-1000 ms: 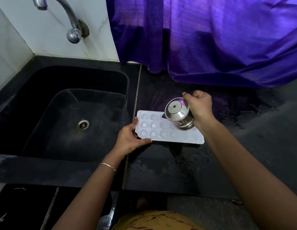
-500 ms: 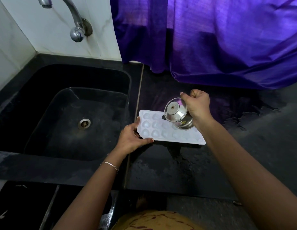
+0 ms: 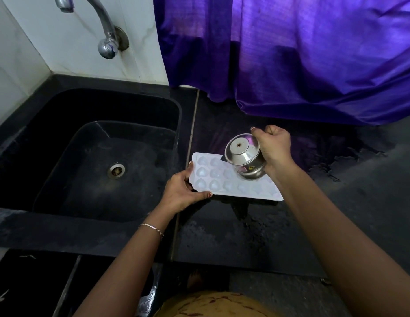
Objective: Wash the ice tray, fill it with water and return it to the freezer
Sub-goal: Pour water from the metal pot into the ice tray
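Black stone countertop (image 3: 245,236), patchy with damp, seen from its near edge. Left hand (image 3: 180,193) grips the left end of the white plastic ice tray with heart-shaped cells (image 3: 213,181), on or just above the counter, beside the black sink (image 3: 62,106). Right hand (image 3: 273,145) is curled round a small steel pot (image 3: 244,156), tipped over the tray's far cells. Filling seems in hand; the next move calls for level carrying to the freezer. Behind: chrome tap (image 3: 103,24), purple curtain (image 3: 291,53).
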A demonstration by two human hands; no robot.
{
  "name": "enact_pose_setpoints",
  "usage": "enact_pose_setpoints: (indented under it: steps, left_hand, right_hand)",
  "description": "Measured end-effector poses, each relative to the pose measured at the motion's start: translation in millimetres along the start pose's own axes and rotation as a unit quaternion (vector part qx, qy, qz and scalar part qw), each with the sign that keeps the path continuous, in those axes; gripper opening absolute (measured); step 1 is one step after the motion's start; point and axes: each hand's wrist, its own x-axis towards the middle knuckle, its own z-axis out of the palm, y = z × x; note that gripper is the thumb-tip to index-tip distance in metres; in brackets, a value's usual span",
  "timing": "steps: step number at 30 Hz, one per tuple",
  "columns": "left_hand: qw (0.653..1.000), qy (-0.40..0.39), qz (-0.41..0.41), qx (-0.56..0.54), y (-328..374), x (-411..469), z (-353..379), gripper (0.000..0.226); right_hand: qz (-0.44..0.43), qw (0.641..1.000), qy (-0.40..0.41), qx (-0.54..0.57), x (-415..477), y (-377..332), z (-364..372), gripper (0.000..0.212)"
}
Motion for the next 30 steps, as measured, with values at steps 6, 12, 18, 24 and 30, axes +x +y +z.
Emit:
enact_pose_setpoints:
  steps: [6,12,18,24,30]
  left_hand:
    - [1.000,-0.004,-0.004,-0.009,-0.1,0.3,0.4,0.108]
    - [1.000,-0.001,-0.001,-0.007,2.9,-1.4,0.4,0.106]
    - [1.000,0.002,-0.009,-0.006,1.6,-0.7,0.3,0.107]
    - [1.000,0.001,-0.005,-0.007,2.0,-1.2,0.2,0.106]
    - [1.000,0.002,-0.002,-0.002,1.4,-1.0,0.2,0.106]
  right_hand:
    - [0.000,1.000,-0.025,0.015,-3.3,-3.1,12.4,0.050]
    - [-0.043,0.998,-0.031,-0.028,-5.2,-3.6,23.9,0.049]
    - [-0.058,0.996,-0.034,-0.050,-6.5,-1.3,28.0,0.048]
    - [-0.073,0.994,-0.033,-0.069,-7.1,-0.6,29.7,0.048]
    - [-0.078,0.994,-0.026,-0.070,-5.7,0.2,29.7,0.048]
